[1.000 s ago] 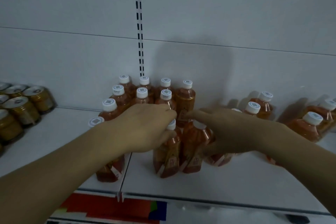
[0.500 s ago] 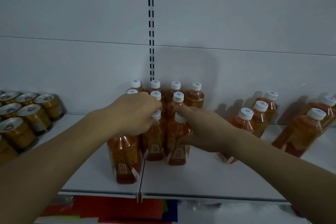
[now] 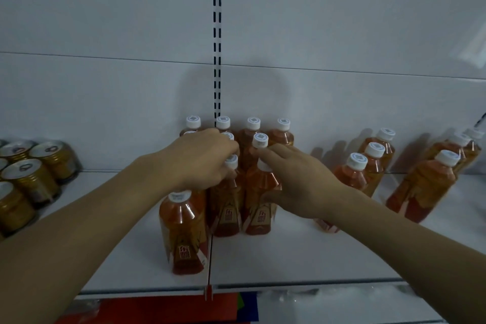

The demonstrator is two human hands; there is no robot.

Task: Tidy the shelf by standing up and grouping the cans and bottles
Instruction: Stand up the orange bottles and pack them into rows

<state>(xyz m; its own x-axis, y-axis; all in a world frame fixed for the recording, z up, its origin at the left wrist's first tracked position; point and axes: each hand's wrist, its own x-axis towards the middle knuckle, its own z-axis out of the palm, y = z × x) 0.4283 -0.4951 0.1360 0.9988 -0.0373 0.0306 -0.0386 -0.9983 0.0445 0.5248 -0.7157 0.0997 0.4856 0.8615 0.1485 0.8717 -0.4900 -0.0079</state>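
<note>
Several amber tea bottles with white caps stand grouped at the middle of the white shelf (image 3: 302, 258). My left hand (image 3: 200, 160) curls over the neck of one bottle (image 3: 227, 202) in the second row from the front. My right hand (image 3: 297, 181) wraps around the neighbouring bottle (image 3: 260, 205), thumb low on its side and fingers near its cap. One bottle (image 3: 184, 231) stands alone in front at the left. A few more bottles (image 3: 368, 166) stand loosely to the right, and another pair (image 3: 426, 184) leans at the far right.
Gold cans (image 3: 31, 176) with silver tops are packed together at the shelf's left end. A slotted upright (image 3: 217, 34) runs down the white back panel. Red and blue packaging (image 3: 157, 308) shows below the shelf's front edge.
Both hands have slid the two held bottles back into the group, and the view has shifted so the cluster sits more to the centre. The grips look the same.
</note>
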